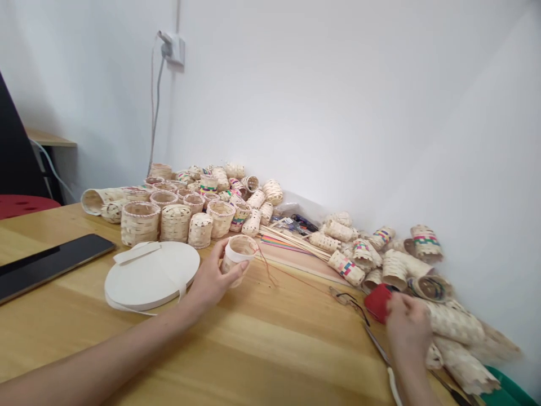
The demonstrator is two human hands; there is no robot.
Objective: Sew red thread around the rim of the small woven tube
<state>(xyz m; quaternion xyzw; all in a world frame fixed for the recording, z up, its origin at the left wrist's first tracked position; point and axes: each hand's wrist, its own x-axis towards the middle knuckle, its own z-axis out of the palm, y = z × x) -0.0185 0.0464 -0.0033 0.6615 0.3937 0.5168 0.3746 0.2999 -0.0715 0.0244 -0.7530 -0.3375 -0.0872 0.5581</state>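
Observation:
My left hand [215,276] is wrapped round a small woven bamboo basket [234,256], held tilted just above the table. A white band circles the basket's rim, and red thread [262,265] hangs from its right side. That thread stretches right across the table towards the eyeglasses [344,296]. My right hand [408,324] is blurred, its fingers curled together beside a red object [378,303]; what they pinch, if anything, is hidden. Below it lie scissors [380,347] with a pale handle. Left of my left hand is a flat roll of white tape [152,273].
Finished-looking woven baskets [140,223] stand in a group at the back left. More woven tubes [454,321] are heaped at the right against the wall. Bamboo strips [296,242] lie between them. A dark tablet [51,265] rests at the left; green plastic [507,389] shows lower right.

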